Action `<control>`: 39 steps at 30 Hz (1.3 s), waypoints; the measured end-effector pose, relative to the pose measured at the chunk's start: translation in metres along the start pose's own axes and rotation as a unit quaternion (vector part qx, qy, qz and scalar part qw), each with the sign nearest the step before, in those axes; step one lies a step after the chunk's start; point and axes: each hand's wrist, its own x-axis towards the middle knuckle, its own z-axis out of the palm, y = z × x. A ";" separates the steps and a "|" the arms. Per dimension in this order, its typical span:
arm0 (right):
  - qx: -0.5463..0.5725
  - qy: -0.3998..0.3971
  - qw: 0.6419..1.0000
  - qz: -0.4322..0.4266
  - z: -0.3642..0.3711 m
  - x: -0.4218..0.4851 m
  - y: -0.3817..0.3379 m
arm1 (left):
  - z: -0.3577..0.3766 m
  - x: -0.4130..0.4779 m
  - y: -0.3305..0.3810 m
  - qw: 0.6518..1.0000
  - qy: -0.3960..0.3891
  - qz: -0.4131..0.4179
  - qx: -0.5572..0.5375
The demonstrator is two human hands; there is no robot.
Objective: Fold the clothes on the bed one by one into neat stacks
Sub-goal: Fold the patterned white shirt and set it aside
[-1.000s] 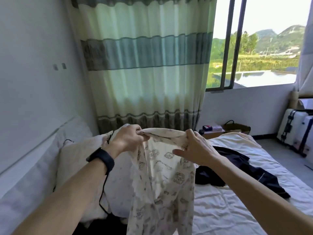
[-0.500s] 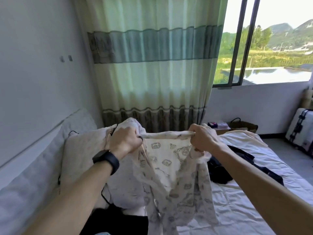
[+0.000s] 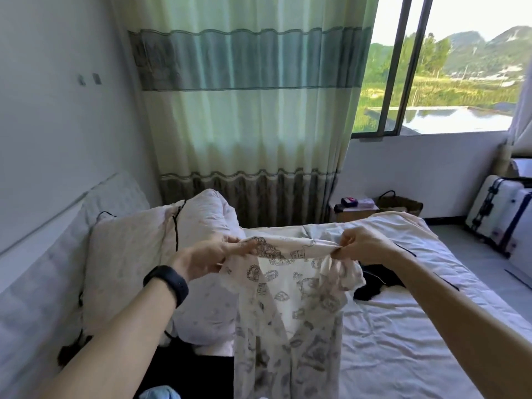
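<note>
I judged that the task was near its beginning. On the bed I saw no folded stack, though the arms hid a part of it. The top was not on the sheet. It hung in the air above the bed, between the two hands, open and not yet folded. A dark garment lay crumpled on the sheet behind it, near the right arm, and in my opinion it waited for its turn. At the lower edge there was a bit of blue cloth; I could not tell if it was clothing.

The left hand and the right hand each gripped one end of the top's upper edge. The fingers were closed on the cloth, and the edge was stretched almost level.

The sheet was white and wrinkled, with faint quilted lines. The top looked thin and limp, cream with a small grey print. It had a V opening down the front and a short frilled sleeve under the right hand. The dark garment seemed heavier and had a thin pale stripe.
</note>
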 end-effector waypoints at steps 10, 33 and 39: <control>0.233 -0.094 0.966 0.056 0.071 -0.026 0.074 | 0.020 0.010 -0.090 0.998 0.000 -0.061 -0.010; 0.565 -0.184 0.804 0.030 0.087 -0.046 0.075 | 0.034 -0.017 -0.065 0.994 -0.064 -0.061 -0.069; -0.026 -0.127 0.991 -0.041 0.093 -0.036 0.071 | 0.012 -0.013 -0.033 0.976 -0.125 -0.008 0.176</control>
